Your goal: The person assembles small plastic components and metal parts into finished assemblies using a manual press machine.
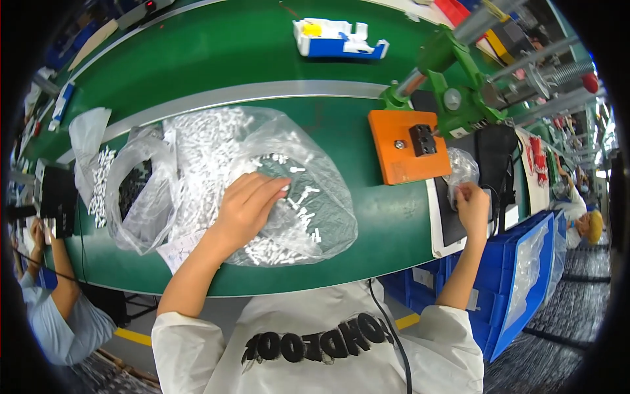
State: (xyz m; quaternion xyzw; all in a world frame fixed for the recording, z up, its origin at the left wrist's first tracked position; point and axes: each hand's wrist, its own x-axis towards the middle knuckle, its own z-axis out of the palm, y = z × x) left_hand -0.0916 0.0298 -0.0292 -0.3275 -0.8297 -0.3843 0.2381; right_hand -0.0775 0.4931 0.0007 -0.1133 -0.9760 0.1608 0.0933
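A large clear plastic bag (338,217) lies spread on the green bench, with many small white plastic parts (210,141) in and around its mouth. Over that opening is my left hand (246,203), fingers pinched together on a small white plastic part whose end shows at the fingertips. Off to the right, my right hand (474,207) touches the edge of a small clear plastic bag (463,167). Its fingers are closed, and whatever lies between them is too small to make out. Beside it stands a green hand press (456,98) over an orange base plate (387,148) carrying a black fixture (423,140).
Another clear bag (147,190) holding dark parts sits at the left. A blue-and-white housing (341,44) lies on the green belt beyond a metal rail (262,90). Blue crates (485,289) stand below at the right. Another person (62,315) works at far left.
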